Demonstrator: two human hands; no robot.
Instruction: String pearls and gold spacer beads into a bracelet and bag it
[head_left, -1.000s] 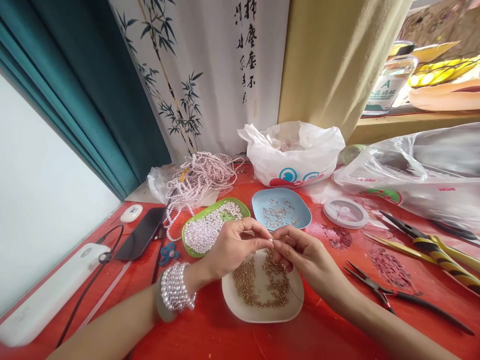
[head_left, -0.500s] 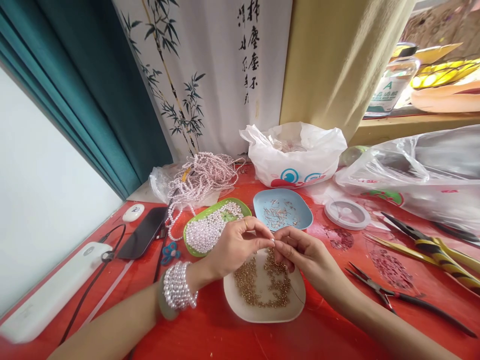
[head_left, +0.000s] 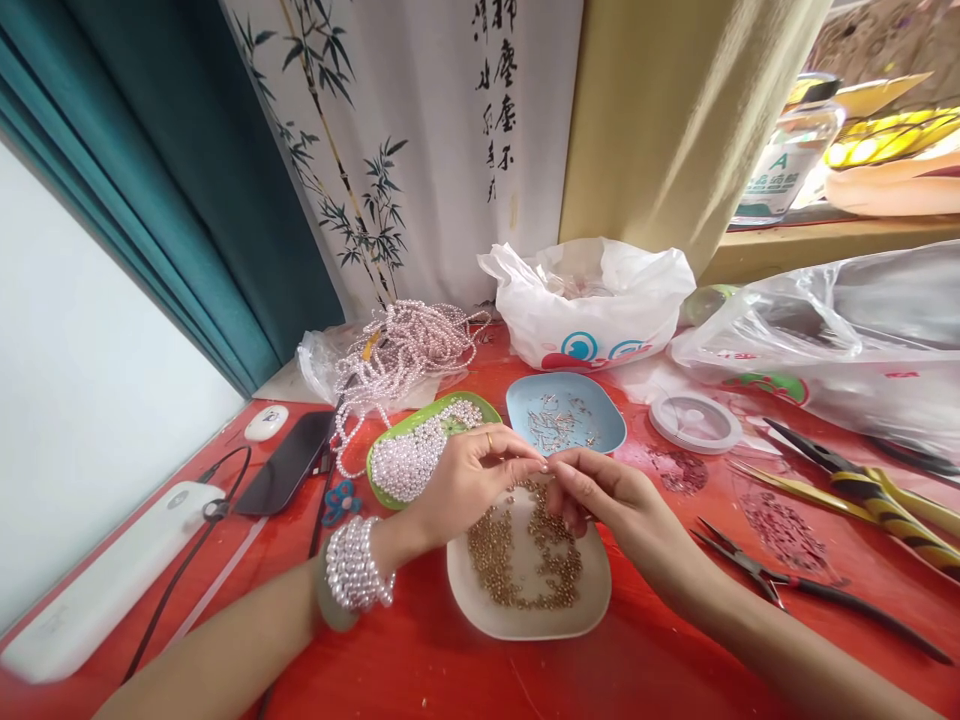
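Note:
My left hand (head_left: 465,485) and my right hand (head_left: 607,495) meet fingertip to fingertip above a cream dish (head_left: 525,615) of small gold beads (head_left: 525,560). Both hands are pinched on something tiny that I cannot make out. A faint thin thread (head_left: 600,600) runs down from the right hand. A pearl bracelet (head_left: 352,567) wraps my left wrist. Just behind the hands sit a green dish (head_left: 390,437) of white pearls and a blue dish (head_left: 564,412) of small metal findings.
Pearl strands (head_left: 397,350) and a white plastic bag (head_left: 592,300) lie at the back. A thread spool (head_left: 694,422), pliers (head_left: 780,580) and yellow-handled tools (head_left: 877,500) lie right. A phone (head_left: 289,462), cable and white box (head_left: 97,575) lie left on the red table.
Both hands have shifted slightly up and away over the gold-bead dish, still pinched together. A ring now shows on my left hand.

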